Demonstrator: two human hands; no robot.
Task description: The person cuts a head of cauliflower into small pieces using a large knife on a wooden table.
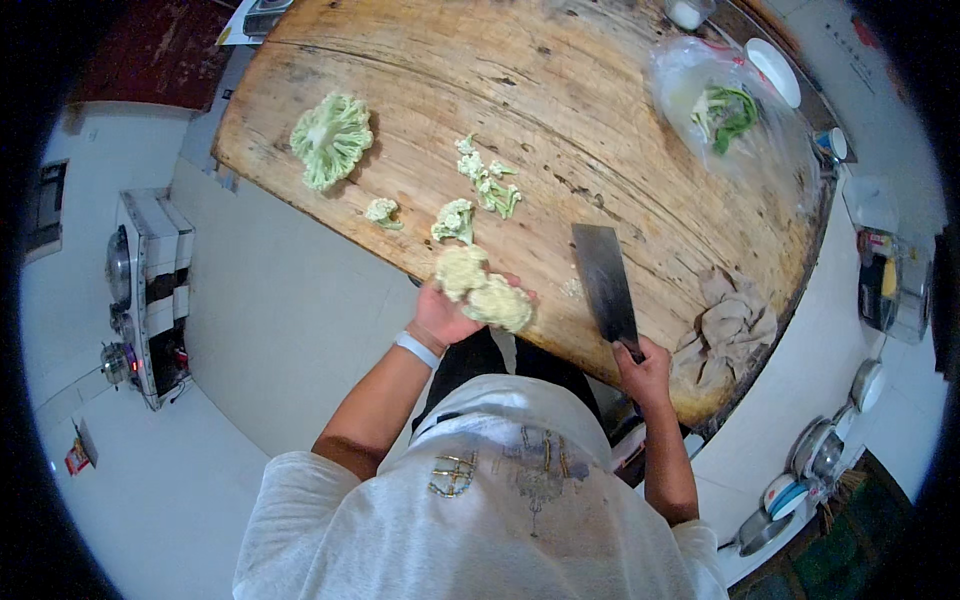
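Observation:
My left hand (442, 311) holds a cauliflower piece (495, 300) with several clustered heads, at the near edge of the wooden board. In my right hand (645, 370) is the handle of a cleaver (606, 277), its broad blade pointing away from me over the wood. Just beyond the held piece lies a cut floret (454, 221), with a smaller floret (383, 213) to its left. Several small florets (487, 180) lie farther back. A large cauliflower portion (331, 141) rests cut side up at the left. Small crumbs lie beside the blade.
The thick wooden board (540, 97) has cracks. A crumpled cloth (724, 330) lies at its right near corner. Farther back on the right are a clear plastic bag (675, 82) with green leaf trimmings (731, 120), a white dish (772, 71) and a cup (831, 142).

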